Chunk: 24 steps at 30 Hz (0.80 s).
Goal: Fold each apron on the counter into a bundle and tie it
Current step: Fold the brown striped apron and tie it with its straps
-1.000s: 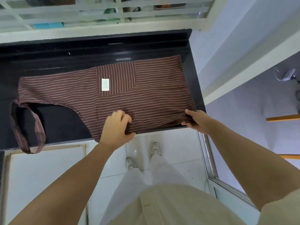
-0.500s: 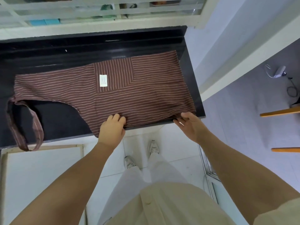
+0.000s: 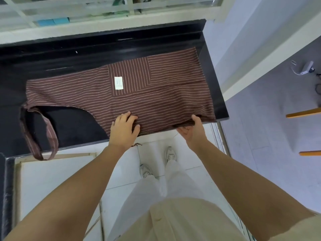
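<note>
Though apart, both hands [image 3: 124, 131] [image 3: 192, 132] round apron [image 3: 156, 100].

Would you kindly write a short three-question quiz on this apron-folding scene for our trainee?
1. True or false: the apron is already tied into a bundle.
2. What hangs over the front edge of the counter? A) the neck loop B) a towel C) a pot
3. Which hand grips the apron's near corner by the counter's end?
Key: 1 false; 2 A; 3 the right hand.
</note>
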### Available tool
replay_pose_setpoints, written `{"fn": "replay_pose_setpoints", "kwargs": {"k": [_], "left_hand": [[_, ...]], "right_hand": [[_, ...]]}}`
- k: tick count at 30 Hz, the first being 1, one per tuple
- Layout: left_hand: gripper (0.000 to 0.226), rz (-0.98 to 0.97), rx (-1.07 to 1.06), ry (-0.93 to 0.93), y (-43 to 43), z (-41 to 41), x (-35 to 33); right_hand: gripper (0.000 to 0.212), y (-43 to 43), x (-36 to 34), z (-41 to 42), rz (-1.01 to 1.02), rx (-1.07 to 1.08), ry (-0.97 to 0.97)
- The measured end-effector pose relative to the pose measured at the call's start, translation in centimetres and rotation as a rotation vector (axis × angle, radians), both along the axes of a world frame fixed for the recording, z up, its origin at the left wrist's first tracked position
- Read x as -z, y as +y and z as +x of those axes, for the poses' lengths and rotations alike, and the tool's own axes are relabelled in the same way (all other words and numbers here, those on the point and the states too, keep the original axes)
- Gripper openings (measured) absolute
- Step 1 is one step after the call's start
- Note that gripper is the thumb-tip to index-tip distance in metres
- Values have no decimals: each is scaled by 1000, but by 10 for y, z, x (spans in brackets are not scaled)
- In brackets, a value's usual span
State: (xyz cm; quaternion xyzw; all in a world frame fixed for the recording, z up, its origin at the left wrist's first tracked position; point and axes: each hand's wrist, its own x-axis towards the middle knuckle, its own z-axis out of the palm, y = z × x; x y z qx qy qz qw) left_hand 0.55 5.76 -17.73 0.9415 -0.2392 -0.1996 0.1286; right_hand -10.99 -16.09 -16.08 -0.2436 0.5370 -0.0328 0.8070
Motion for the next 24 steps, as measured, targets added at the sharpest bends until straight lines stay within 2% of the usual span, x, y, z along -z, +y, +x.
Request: {"fn": "replay_pose_setpoints", "kwargs": {"k": [3,6,8,9,12,14,16,18,19,21,24], "left_hand": [[33,-56,25,-2,7,0,1],[29,-140,-105,-91,18,1,-3],[28,-127,-298,-176,28,1,-8],[28,-116,-438,-160,36,3,-9],[29,-112,-851,34,59,10,-8],[27,-144,-968,160,74,16,0],[23,-277,-1035,263,80,19,6],[23,-421,-1100,343,82,20,7],[27,-471,-1124,364,80,21,8],[30,-551,-1173,394,76,22,8],[31,-671,-1256,424,69,25,5]], "right_hand": [[21,12,0,4,-40,-290,69],[29,14,-1,7,-146,-506,225],[40,9,-5,4,-120,-691,280],[45,8,-9,3,-118,-821,296],[43,10,-20,8,-218,-1139,280],[37,16,-25,22,-433,-1112,188],[31,20,-25,38,-647,-919,109],[18,26,-22,56,-809,-860,97],[15,28,-20,62,-846,-923,112],[29,34,-12,67,-805,-1107,148],[41,40,-6,69,-759,-1165,194]]}}
